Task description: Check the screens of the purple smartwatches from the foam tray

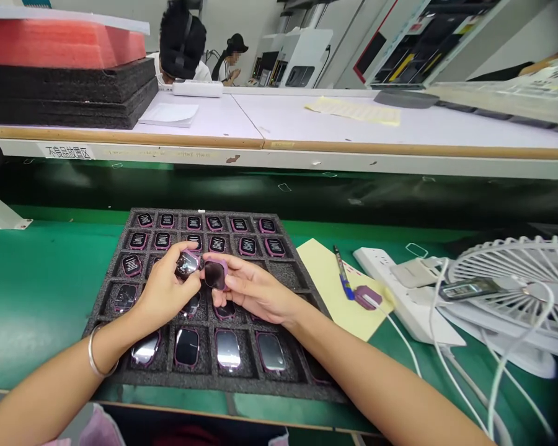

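Observation:
A black foam tray (pixel 288 272) lies on the green bench and holds several small purple-rimmed watch bodies in its pockets. Above its middle, my left hand (pixel 165 291) pinches one purple watch body (pixel 186 264), screen tilted up. My right hand (pixel 251 288) grips a second purple watch body (pixel 215 273) right beside it. The two pieces nearly touch. A bangle sits on my left wrist.
A yellow sheet (pixel 323 272) with a blue pen (pixel 343 272) and a loose purple piece (pixel 367 297) lies right of the tray. A white power strip (pixel 376 259), cables and a white fan (pixel 521 291) stand at right. Foam stacks (pixel 65 74) rest on the raised shelf; two people sit beyond.

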The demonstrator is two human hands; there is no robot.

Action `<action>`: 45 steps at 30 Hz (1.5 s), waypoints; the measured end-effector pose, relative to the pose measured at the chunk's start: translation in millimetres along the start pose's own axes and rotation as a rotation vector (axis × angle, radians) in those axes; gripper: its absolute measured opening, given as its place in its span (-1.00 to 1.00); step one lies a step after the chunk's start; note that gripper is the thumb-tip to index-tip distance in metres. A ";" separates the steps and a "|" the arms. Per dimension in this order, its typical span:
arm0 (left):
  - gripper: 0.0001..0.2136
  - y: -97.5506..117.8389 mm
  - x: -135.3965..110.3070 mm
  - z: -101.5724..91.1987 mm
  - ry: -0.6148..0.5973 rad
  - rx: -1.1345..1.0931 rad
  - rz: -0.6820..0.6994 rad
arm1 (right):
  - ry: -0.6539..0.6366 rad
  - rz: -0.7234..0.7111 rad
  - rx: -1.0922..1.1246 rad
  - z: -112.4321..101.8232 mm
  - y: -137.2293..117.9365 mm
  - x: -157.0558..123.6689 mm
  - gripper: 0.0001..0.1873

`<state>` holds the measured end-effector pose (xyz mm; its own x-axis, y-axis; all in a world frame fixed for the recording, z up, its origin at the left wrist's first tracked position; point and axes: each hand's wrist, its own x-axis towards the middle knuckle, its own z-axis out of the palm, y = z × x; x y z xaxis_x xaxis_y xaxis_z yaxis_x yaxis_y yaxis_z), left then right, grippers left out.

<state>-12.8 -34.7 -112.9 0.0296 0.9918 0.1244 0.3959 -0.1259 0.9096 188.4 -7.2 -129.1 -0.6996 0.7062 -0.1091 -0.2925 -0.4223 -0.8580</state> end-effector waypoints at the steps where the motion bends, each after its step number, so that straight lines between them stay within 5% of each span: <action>1: -0.55 0.4 -0.6 0.3 -0.001 0.004 0.002 | -0.001 -0.002 0.004 0.5 -0.8 -0.9 -0.36; 25: -0.61 -1.2 -5.2 5.4 -0.009 0.009 0.137 | -0.151 -0.096 0.051 1.1 0.3 -3.2 -0.43; 45: -0.60 4.4 -5.9 4.8 -0.002 -0.025 0.125 | -0.134 -0.115 0.051 1.7 -0.7 -3.0 -0.44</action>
<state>-6.9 -41.0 -111.6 0.0793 0.9683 0.2370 0.3663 -0.2494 0.8965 189.6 -10.0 -127.3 -0.7391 0.6710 0.0590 -0.4057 -0.3736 -0.8342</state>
